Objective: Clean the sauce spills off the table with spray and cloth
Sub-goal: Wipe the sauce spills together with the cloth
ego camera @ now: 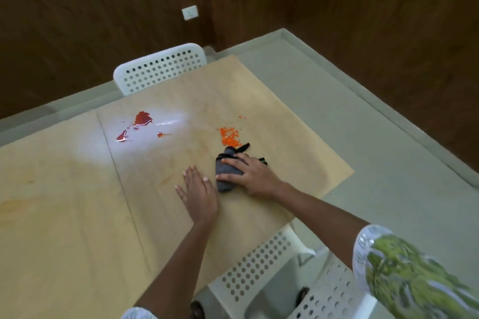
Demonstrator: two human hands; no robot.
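We're looking at a white perforated chair (160, 67) sitting at the far edge, another white perforated chair (272, 274) tucked in near us, orange crumbs (229, 136) lying scattered in a little pile, and a wall socket (190, 12) showing on dark wood panelling (77, 21).

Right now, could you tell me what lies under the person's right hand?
The right hand presses on a bunched dark cloth lying on the wooden table. Whatever is beneath the cloth is covered.

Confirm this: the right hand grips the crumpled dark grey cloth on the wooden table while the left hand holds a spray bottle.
Not quite. In the head view the left hand lies flat on the light wooden table, holding nothing. The right hand does grip the crumpled dark grey cloth.
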